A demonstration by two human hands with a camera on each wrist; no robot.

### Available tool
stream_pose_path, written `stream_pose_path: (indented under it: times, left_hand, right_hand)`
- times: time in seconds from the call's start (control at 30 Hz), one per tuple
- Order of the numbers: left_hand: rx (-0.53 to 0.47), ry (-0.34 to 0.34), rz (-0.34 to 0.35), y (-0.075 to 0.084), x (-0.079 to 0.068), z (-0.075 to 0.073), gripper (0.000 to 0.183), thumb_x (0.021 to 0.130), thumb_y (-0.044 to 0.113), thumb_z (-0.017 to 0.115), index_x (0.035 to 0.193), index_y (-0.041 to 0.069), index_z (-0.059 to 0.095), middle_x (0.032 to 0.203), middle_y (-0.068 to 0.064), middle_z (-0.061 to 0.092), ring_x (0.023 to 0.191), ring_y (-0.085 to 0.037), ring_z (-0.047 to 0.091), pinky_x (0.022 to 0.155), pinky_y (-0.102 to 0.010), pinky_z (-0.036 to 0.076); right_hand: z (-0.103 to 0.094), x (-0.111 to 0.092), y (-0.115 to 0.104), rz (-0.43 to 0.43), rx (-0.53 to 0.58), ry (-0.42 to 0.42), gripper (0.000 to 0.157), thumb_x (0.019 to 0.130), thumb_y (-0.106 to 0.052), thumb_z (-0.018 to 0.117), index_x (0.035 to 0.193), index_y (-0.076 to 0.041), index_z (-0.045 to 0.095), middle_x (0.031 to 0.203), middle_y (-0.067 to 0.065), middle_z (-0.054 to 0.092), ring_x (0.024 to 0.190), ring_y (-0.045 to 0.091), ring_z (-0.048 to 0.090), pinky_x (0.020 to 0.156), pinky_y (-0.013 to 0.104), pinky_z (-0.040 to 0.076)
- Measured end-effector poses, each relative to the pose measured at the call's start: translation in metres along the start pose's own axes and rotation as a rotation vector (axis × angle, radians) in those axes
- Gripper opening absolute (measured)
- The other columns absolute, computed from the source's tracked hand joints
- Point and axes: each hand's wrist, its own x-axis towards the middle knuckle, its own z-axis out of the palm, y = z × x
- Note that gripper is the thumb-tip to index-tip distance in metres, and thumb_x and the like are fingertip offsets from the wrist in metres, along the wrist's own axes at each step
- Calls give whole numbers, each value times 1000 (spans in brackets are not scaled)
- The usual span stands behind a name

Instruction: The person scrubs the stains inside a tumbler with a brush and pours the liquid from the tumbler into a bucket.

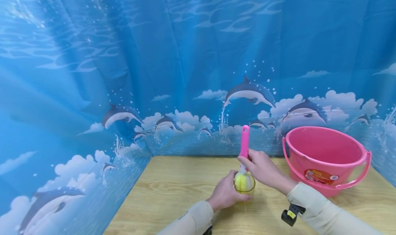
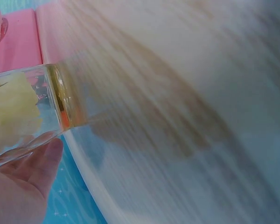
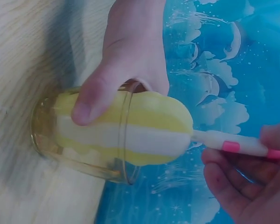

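A clear, amber-tinted glass cup (image 3: 102, 173) stands at the table's middle. My left hand (image 1: 225, 193) grips it round the side, the thumb lying across the wall in the right wrist view. Inside the cup sits the yellow and white sponge head (image 3: 154, 126) of a cup brush; part of the sponge bulges out past the rim. The brush's pink and white handle (image 1: 244, 142) points up from the cup. My right hand (image 1: 263, 168) holds this handle low down, just above the sponge. In the left wrist view the cup's thick base (image 2: 65, 95) shows near the table.
To the right stands a large pink bucket (image 1: 328, 175) with its handle hanging down at the front. The wooden table (image 1: 167, 187) meets a blue dolphin-printed curtain (image 1: 191, 73) at the back and left.
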Motion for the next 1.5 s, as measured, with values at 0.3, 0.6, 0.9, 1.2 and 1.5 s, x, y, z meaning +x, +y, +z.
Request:
stream_pose_path:
  times: [0.3, 0.6, 0.9, 1.2, 1.5]
  left_hand:
    - [32, 7, -21, 2, 0, 0, 84, 64, 49, 92, 133, 24, 52, 108, 13, 63, 92, -3, 58, 80, -28, 51]
    - [9, -8, -59, 2, 1, 0, 81, 65, 47, 93, 132, 27, 52, 120, 13, 63, 100, -5, 60, 85, -30, 53]
    - [-27, -34, -62, 2, 2, -1, 80, 67, 47, 92, 133, 29, 51, 111, 17, 62, 95, -3, 59, 82, -30, 53]
    - [1, -21, 2, 0, 0, 0, 75, 67, 46, 92, 128, 29, 51, 100, 18, 60, 86, -1, 57, 77, -26, 51]
    - [2, 0, -1, 0, -1, 0, 76, 65, 44, 94, 127, 28, 53, 95, 17, 61, 83, -2, 57, 75, -26, 50]
  right_hand:
    - [-4, -6, 2, 65, -6, 62, 26, 104, -30, 56, 95, -7, 62, 67, 4, 57, 54, 13, 43, 45, 24, 38]
    - [-5, -7, 3, -46, -105, 11, 22, 105, -30, 54, 96, -11, 60, 63, -3, 49, 50, 9, 40, 44, 23, 37]
    - [4, -3, 2, -162, -162, 58, 18, 104, -32, 56, 93, -18, 61, 61, -7, 45, 50, 5, 37, 45, 22, 37]
    - [9, -1, 3, -150, -94, 80, 14, 103, -26, 57, 94, -17, 62, 60, -7, 45, 50, 5, 37, 45, 22, 36]
    - [6, -2, 4, -29, 35, 45, 19, 103, -28, 57, 99, -11, 65, 71, 4, 60, 60, 13, 50, 53, 25, 45]
